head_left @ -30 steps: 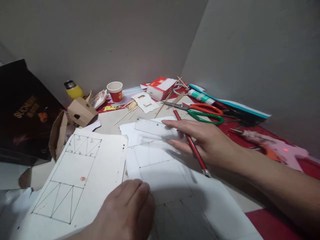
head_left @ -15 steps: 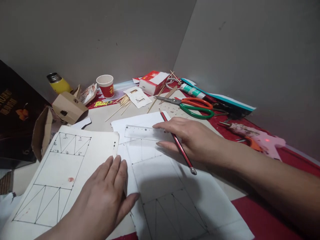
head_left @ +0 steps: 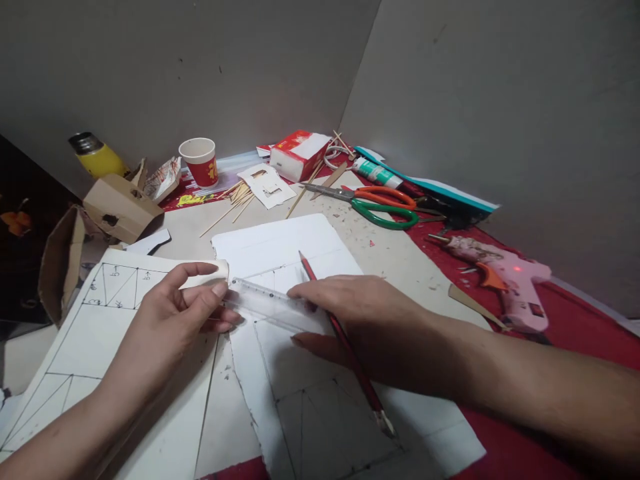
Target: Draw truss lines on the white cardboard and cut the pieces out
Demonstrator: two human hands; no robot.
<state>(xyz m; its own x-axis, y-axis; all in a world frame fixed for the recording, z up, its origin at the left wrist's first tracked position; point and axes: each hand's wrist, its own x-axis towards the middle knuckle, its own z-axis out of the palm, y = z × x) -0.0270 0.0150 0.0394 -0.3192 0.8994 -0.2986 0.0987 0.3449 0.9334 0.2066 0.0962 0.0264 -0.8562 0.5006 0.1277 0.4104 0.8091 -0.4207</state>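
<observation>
A clear plastic ruler slants over the white sheet with pencil lines, held at both ends. My left hand is closed on its left end, thumb and fingers pinching it. The right end lies between the thumb and fingers of my right hand. A red and black pencil is also tucked in my right hand, its point toward the wall. Beneath my left hand lies a second sheet with a drawn frame of triangles, partly covered by my arm.
Orange-and-green-handled scissors and a pink glue gun lie to the right. At the back are a paper cup, a red box, thin wooden sticks, a yellow bottle and cut cardboard.
My left hand has risen from the left sheet and taken hold of the ruler's left end. The ruler has tilted and come nearer, the pencil along with my right hand.
</observation>
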